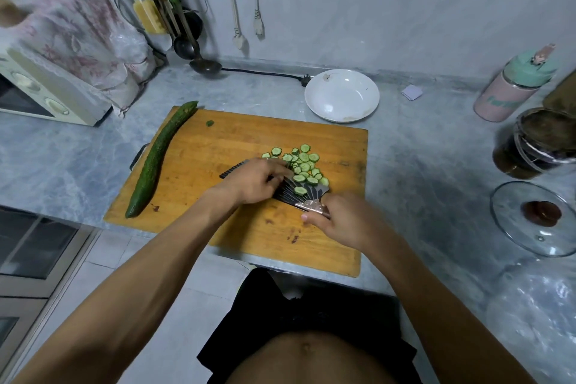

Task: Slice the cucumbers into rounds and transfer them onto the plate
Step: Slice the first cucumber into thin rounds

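Note:
A whole cucumber [157,159] lies along the left edge of the wooden cutting board [218,146]. A heap of cucumber rounds [300,162] sits right of the board's centre, and some of them rest on the flat dark blade of a knife [293,195]. My right hand [343,221] grips the knife handle at the blade's near end. My left hand [255,181] lies over the blade, its fingers reaching into the rounds. A small cut-off cucumber end [210,123] lies near the board's far edge. The white plate [343,95] stands behind the board with no rounds on it.
A toaster oven [40,93] under a cloth stands at the far left, with ladles [204,65] hanging beside it. To the right are a pink and green bottle [514,87], a dark jar [536,140] and a glass lid [539,215]. A power plug [304,79] lies left of the plate.

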{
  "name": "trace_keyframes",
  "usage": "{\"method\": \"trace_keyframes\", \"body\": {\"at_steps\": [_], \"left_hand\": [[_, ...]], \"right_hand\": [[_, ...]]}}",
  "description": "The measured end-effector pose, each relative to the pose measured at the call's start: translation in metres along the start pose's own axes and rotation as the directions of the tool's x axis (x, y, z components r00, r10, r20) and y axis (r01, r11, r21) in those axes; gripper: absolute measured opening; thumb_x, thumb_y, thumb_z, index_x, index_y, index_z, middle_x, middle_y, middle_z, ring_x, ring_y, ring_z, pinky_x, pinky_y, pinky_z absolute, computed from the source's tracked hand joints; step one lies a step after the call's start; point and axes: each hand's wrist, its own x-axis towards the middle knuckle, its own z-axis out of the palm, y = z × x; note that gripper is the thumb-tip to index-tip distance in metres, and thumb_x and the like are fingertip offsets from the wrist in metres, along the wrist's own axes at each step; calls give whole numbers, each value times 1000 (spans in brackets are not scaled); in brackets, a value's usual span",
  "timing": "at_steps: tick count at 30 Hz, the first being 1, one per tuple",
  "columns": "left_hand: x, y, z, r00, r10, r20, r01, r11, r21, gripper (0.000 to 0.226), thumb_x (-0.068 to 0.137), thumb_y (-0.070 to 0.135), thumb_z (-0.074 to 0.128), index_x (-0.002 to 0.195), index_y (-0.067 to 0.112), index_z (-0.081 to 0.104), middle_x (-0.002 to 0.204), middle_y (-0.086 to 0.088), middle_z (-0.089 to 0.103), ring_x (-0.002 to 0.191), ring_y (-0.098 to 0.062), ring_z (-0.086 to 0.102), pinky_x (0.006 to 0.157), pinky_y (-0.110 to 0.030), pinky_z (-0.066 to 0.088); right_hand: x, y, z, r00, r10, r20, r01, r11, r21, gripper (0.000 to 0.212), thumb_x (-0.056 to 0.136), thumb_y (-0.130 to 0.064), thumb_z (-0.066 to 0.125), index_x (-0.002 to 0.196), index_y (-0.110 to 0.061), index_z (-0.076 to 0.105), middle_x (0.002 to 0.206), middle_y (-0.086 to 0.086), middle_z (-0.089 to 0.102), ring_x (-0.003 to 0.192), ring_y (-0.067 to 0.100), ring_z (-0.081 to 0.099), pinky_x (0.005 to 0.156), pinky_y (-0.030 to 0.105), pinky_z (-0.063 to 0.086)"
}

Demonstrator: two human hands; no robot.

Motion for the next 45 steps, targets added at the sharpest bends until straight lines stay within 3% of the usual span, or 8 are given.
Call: {"method": "trace_keyframes", "body": {"at_steps": [6,16,21,24,30,37,42,45], "left_hand": [[-3,11,-10,990,-37,-139,27,997,-79,19,87,8,64,92,22,76,106,6,71,102,-10,62,88,-20,45],[17,19,9,992,-1,127,-4,999,45,37,92,15,48,121,25,69,131,1,61,121,-22,54,100,-37,46],[10,20,4,993,0,-118,-19,986,-163,38,86,-5,50,108,15,73,111,-1,66,110,-17,58,96,-25,44],[5,28,6,992,126,-6,-125,979,-158,47,78,-14,48,102,15,75,102,3,63,101,-15,58,91,-27,46],[29,23,14,977,113,182,-105,993,-56,50,84,-12,44,122,11,67,128,-8,60,121,-25,53,103,-34,41],[33,9,3,991,-84,-100,83,996,-20,39,80,-4,49,85,28,70,105,0,69,103,-21,61,88,-32,50],[40,5,9,982,-130,135,132,991,-2,57,81,-8,43,126,19,64,139,-5,56,130,-24,48,109,-34,39],[36,4,8,995,-102,14,103,990,-100,62,79,-13,43,131,18,60,144,-5,51,135,-22,42,113,-27,31]], "right_hand": [[-2,6,-3,1000,9,-17,-9,1000,21,49,95,-61,49,68,-21,41,66,-6,46,59,15,48,53,33,36],[-2,3,-6,1000,-14,10,14,1000,-24,49,94,-62,47,74,-18,47,70,-5,48,63,17,51,53,33,38],[-5,5,-6,1000,-7,-3,7,1000,-5,48,94,-62,48,73,-19,45,69,-6,47,61,16,51,52,32,36],[-8,7,-6,1000,-4,-13,4,1000,-10,49,94,-63,47,82,-16,52,80,-1,59,69,20,60,55,33,42],[-10,6,-10,1000,-6,-12,5,998,-58,51,93,-65,47,90,-15,57,80,-3,54,68,17,53,53,30,36],[-15,12,-14,1000,7,-12,-8,1000,-22,48,93,-64,47,90,-17,55,78,-7,50,62,11,46,48,22,29],[-15,9,-12,1000,-2,-27,0,997,-72,50,93,-67,46,85,-18,52,79,-3,57,63,14,50,52,29,37],[-15,7,-8,999,-3,-36,2,999,-41,52,93,-66,46,83,-16,56,75,-3,57,59,13,51,48,29,34]]}}
